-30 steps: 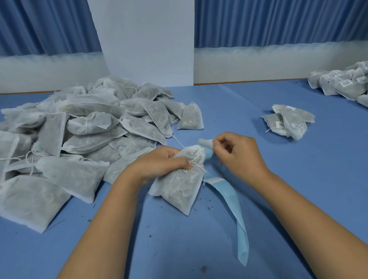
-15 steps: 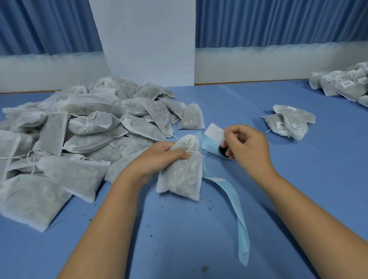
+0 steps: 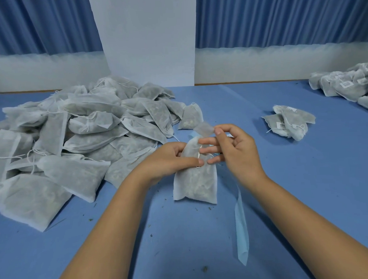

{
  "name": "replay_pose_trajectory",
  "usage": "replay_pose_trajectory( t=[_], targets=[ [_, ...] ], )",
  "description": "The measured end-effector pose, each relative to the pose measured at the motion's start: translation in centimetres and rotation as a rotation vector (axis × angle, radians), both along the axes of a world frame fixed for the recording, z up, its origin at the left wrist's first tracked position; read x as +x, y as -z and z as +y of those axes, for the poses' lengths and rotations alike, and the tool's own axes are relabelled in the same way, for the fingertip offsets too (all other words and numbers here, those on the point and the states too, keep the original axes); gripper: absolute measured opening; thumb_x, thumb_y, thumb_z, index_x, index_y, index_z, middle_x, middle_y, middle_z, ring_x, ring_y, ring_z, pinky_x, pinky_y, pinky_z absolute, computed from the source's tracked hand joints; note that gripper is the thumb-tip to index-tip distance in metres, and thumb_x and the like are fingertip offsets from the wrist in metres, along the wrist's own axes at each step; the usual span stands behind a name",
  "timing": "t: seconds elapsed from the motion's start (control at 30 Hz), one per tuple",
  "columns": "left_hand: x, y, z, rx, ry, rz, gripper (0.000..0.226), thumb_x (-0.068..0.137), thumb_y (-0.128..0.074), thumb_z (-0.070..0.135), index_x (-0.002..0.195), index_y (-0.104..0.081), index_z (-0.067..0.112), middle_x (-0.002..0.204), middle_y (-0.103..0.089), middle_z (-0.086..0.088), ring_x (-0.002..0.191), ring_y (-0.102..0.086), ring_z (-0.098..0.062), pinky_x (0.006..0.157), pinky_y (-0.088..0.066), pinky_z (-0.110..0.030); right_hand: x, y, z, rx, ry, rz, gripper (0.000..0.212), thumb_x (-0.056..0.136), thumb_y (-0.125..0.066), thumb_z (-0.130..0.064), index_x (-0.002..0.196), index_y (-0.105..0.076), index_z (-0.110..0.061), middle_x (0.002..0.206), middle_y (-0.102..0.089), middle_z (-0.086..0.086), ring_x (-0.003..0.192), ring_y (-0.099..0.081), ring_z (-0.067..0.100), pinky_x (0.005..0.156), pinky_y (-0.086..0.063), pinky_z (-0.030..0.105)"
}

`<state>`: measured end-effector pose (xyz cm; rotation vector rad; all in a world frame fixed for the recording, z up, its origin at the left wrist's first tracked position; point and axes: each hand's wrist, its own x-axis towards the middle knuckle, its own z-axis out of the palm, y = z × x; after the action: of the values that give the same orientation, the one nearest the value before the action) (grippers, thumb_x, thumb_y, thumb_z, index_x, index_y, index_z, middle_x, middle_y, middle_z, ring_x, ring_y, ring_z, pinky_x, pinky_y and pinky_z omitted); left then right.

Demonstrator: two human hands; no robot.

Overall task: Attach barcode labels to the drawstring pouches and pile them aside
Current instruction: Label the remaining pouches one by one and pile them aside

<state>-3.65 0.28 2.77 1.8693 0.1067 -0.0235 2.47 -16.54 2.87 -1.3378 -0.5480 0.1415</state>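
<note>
The blue table (image 3: pixel 295 187) carries a big heap (image 3: pixel 74 139) of unlabelled pouches on the left and two labelled piles (image 3: pixel 289 121) on the right. In the middle stands one pouch (image 3: pixel 195 185). The left hand (image 3: pixel 169 160) grips its neck. The right hand (image 3: pixel 240 154) pinches a label (image 3: pixel 203 129) just above the pouch, with its other fingers (image 3: pixel 206 141) spread. A strip (image 3: pixel 241 231) lies beside the pouch
</note>
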Motion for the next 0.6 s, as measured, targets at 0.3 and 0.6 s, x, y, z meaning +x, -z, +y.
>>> replay_pose_trajectory(
  t=[0.3,0.6],
  targets=[
    [0.0,-0.3,0.3,-0.200,-0.029,0.056,0.026,0.070,-0.080,0.026,0.094,-0.078,0.014,0.100,-0.077,-0.007,0.093,-0.073,-0.018,0.093,-0.053,-0.039,0.7,1.2,-0.8,-0.188,0.336,-0.573,0.013,0.096,-0.058,-0.014,0.095,-0.069,-0.022,0.063,-0.063,-0.010,0.061,-0.065,0.006,0.061,-0.050,0.016],
    [0.0,-0.3,0.2,-0.256,-0.071,0.075,0.045,0.078,-0.082,0.020,0.114,-0.069,-0.004,0.115,-0.071,-0.020,0.114,-0.066,-0.035,0.110,-0.042,-0.054,0.8,1.0,-1.1,-0.439,0.417,-1.112,0.013,0.091,-0.064,-0.015,0.088,-0.077,-0.013,0.063,-0.060,0.002,0.057,-0.055,0.021,0.051,-0.048,0.036]
  ],
)
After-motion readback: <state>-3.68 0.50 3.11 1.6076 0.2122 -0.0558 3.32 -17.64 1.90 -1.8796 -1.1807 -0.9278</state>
